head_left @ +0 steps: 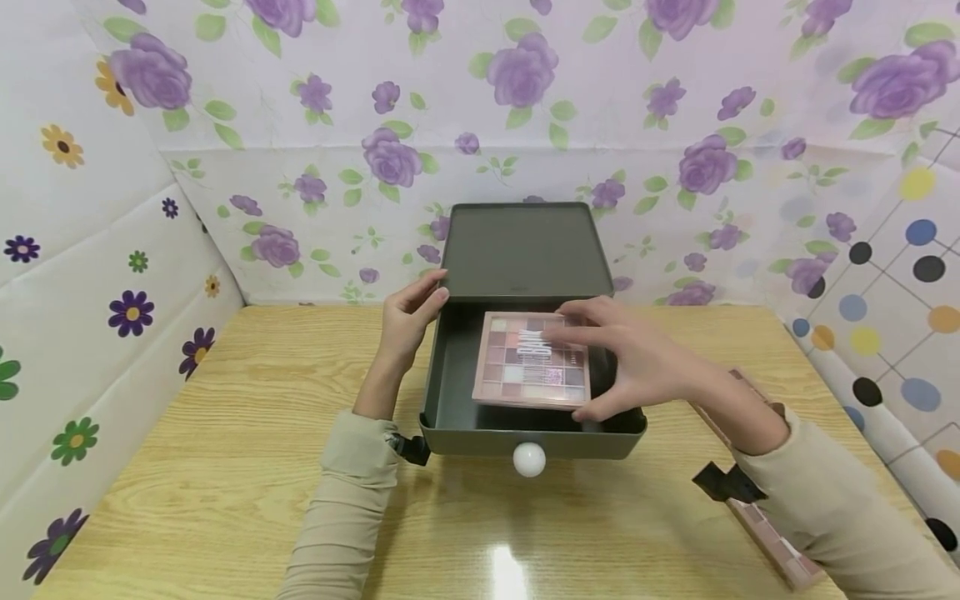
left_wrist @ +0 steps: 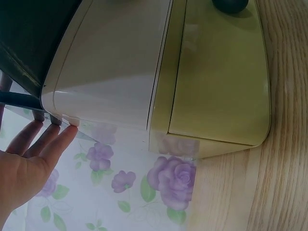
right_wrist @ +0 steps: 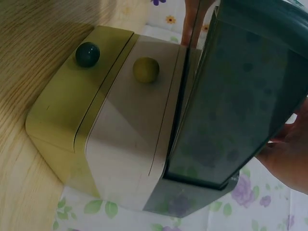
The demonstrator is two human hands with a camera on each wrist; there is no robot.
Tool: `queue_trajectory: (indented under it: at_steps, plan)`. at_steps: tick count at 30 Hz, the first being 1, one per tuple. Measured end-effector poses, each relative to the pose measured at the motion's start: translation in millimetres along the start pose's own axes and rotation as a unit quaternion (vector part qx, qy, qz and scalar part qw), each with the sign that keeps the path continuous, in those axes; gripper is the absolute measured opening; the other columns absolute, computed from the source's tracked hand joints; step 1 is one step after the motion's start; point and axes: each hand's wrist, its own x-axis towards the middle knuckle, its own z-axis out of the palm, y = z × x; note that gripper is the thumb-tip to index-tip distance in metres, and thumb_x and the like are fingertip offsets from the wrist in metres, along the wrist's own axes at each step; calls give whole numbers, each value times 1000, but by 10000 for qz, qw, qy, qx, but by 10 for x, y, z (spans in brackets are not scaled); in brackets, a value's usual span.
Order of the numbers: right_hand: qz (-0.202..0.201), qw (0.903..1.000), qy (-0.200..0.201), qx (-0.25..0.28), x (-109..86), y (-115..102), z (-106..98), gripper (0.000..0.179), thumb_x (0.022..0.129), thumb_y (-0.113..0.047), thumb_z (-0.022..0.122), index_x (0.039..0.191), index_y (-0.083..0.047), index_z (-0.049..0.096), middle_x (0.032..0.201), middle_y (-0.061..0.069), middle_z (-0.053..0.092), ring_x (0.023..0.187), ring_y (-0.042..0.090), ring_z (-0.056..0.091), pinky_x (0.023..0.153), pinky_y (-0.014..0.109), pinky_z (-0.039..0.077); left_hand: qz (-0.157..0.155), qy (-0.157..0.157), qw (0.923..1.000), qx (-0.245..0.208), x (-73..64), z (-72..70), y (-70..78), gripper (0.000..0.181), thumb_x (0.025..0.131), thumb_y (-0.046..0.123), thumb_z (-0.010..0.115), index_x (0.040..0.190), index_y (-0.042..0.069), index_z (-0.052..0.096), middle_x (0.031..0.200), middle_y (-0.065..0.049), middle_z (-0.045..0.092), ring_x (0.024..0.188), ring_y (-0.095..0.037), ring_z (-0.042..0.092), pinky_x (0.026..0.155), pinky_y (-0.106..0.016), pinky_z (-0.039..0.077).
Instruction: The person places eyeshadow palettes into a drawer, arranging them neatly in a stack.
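An eyeshadow palette with a clear lid lies over the pulled-out dark green drawer in the head view. My right hand grips its right part, fingers at the far edge and over the lid, thumb at the near corner. At the unit's left side, my left hand rests its fingertips against the dark green top. In the left wrist view the fingers look extended, touching the unit's side. The right wrist view shows the drawer's underside and part of the right hand; the palette is hidden there.
Below the dark green drawer are a white drawer and a yellow-green drawer, both closed. A white knob sticks out in front. Another palette lies on the wooden table at right, partly under my right forearm. Flowered cloth hangs behind.
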Motion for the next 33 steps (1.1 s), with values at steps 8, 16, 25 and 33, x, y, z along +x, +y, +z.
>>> queue_trajectory:
  at_steps: [8, 16, 25, 33]
  plan:
    - [207, 9988, -387, 214, 131, -69, 77, 77, 58, -47, 79, 124, -13, 58, 129, 13, 43, 113, 26, 37, 86, 45, 39, 51, -47, 10000, -15, 4, 3, -14, 34, 87, 2, 58, 119, -9, 55, 125, -16, 53, 96, -5, 57, 74, -22, 49]
    - [126, 9975, -686, 134, 279, -122, 187, 75, 59, -49, 79, 122, -13, 59, 127, 14, 46, 109, 26, 39, 84, 44, 40, 96, -53, 9999, -69, -1, -4, -9, 34, 86, 0, 57, 119, -10, 54, 125, -16, 53, 98, -7, 57, 73, -21, 49]
    - [-3, 9945, -1048, -5, 355, -179, 282, 67, 60, -40, 80, 118, -12, 62, 122, 15, 49, 104, 26, 42, 81, 40, 42, 188, -67, 9997, -120, -1, 0, -10, 34, 86, 0, 57, 118, -10, 55, 125, -17, 53, 103, -10, 56, 75, -22, 49]
    - [79, 9902, -1393, -80, 378, -204, 329, 69, 61, -37, 82, 122, -12, 60, 125, 17, 47, 107, 30, 41, 85, 42, 41, 172, -114, 9998, -77, -8, -7, -2, 34, 86, 0, 57, 119, -10, 54, 126, -17, 52, 102, -10, 57, 76, -23, 49]
